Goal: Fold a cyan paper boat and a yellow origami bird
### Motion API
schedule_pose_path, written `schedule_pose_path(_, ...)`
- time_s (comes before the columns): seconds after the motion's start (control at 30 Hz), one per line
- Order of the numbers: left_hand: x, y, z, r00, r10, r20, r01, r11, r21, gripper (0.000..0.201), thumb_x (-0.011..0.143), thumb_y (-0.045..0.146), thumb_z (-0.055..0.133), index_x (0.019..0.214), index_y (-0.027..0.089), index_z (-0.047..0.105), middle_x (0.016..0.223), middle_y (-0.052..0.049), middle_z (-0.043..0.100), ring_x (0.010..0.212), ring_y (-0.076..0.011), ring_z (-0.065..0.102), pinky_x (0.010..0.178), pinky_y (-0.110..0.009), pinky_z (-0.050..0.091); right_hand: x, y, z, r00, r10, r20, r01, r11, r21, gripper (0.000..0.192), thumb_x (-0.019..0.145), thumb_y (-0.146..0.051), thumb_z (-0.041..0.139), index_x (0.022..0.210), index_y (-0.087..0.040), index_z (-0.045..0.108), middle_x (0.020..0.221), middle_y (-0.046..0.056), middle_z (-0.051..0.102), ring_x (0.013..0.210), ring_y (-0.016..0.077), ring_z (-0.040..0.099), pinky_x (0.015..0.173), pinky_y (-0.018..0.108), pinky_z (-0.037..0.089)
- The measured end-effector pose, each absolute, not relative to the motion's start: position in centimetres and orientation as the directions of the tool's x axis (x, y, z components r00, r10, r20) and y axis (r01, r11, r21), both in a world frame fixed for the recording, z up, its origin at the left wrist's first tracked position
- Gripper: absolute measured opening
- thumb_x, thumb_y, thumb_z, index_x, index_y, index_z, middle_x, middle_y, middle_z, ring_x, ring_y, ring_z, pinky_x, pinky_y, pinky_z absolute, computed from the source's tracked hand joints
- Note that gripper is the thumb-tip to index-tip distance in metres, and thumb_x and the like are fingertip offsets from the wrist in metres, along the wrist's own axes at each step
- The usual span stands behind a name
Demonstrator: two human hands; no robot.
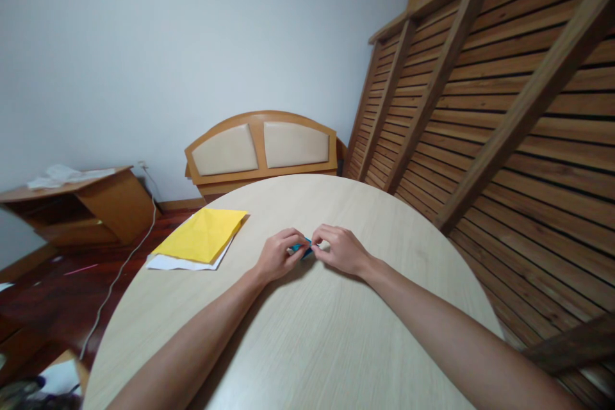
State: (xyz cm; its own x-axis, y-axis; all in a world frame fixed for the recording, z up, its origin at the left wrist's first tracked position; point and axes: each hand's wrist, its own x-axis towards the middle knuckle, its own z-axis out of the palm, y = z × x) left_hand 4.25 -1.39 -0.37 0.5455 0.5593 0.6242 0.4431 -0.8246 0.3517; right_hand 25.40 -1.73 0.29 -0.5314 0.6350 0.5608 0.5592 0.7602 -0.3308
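On the near worktop: both forearms enter from the bottom edge and converge toward the centre.
Worktop (307,346): round, pale wood-grain surface; carries all handled items.
Left hand (277,256): rests on the worktop, knuckles up, fingers (292,238) curled inward and pinched on the left end of the blue folded paper.
Right hand (340,248): rests on the worktop just beside the left hand, fingers (321,238) curled and pinched on the right end of the same paper.
Blue folded paper (302,248): small teal-blue piece, held between the two hands at the worktop centre, low over or on the surface; contact with the surface cannot be determined. Mostly hidden by the fingertips; its fold shape cannot be determined.
Yellow paper sheet (202,235): lies flat with visible creases, left of the hands and well apart from them, near the worktop's left rim.
White paper sheet (182,262): lies under the yellow sheet, its near edge and corner showing below it.
Floor (43,288): dark red-brown boards, left of the worktop; a white cable (125,262) runs across it up toward the wall.
Low cabinet (79,205): wooden, tilted, at far left; pale crumpled material on its top.
Headboard (262,148): wooden with two beige padded panels, standing against the wall beyond the worktop.
Slatted bed frame (504,96): wooden, leaning upright at the right.
Wall (192,45): plain, pale grey-white.
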Motion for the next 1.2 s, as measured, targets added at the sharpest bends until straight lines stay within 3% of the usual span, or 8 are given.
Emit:
schedule_pose_path(0.3,4.2,-1.3,-0.5,0.509,0.564,0.65,0.437,-0.82,0.369,0.016,0.096,0.024,0.05,0.093,0.018,0.065,0.087,-0.007,0.067,0.081,-0.0159,0.062,0.077,-0.03,0.051,25.4,-1.8,0.5,-0.53,0.648,0.547,0.566,0.751,-0.341,0.008,0.082,-0.013,0.062,0.084,-0.02,0.063,0.086,0.001,0.066,0.079,0.0161,0.062,0.076,0.027,0.044)
schedule_pose_path(0.5,4.1,-0.9,-1.2,0.438,0.616,0.655,0.423,-0.784,0.454,0.016,0.098,0.028,0.048,0.097,0.018,0.061,0.088,-0.007,0.067,0.079,-0.0148,0.062,0.074,-0.029,0.054,25.5,-1.8,0.4,-0.513,0.661,0.548,0.546,0.743,-0.386,0.01,0.081,-0.013,0.062,0.086,-0.021,0.063,0.087,0.001,0.067,0.081,0.016,0.062,0.077,0.027,0.045)
schedule_pose_path(0.77,4.3,-1.3,-0.9,0.373,0.669,0.643,0.353,-0.743,0.568,0.021,0.102,0.032,0.039,0.101,0.019,0.055,0.099,-0.009,0.068,0.087,-0.0153,0.065,0.076,-0.033,0.056,25.7,-1.4,0.0,-0.473,0.688,0.551,0.507,0.724,-0.469,0.009,0.082,-0.014,0.061,0.084,-0.022,0.063,0.114,0.004,0.07,0.102,0.0191,0.066,0.089,0.032,0.048)
schedule_pose_path(0.97,4.2,-1.0,-1.5,0.356,0.664,0.658,0.3,-0.748,0.592,0.018,0.103,0.033,0.036,0.101,0.019,0.048,0.106,-0.012,0.068,0.096,-0.0178,0.065,0.086,-0.039,0.053,25.7,-1.3,-0.2,-0.436,0.728,0.529,0.505,0.685,-0.525,0.009,0.083,-0.016,0.061,0.087,-0.022,0.065,0.102,0.003,0.073,0.093,0.018,0.068,0.083,0.03,0.049)
schedule_pose_path(1.2,4.1,-1.2,-1.4,0.391,0.684,0.616,0.324,-0.729,0.603,0.014,0.102,0.03,0.039,0.106,0.02,0.048,0.114,-0.011,0.065,0.099,-0.0179,0.066,0.085,-0.035,0.055,25.8,-1.7,0.6,-0.417,0.776,0.473,0.566,0.629,-0.533,0.005,0.084,-0.019,0.061,0.087,-0.021,0.065,0.085,0.0,0.071,0.074,0.0151,0.065,0.068,0.025,0.045)
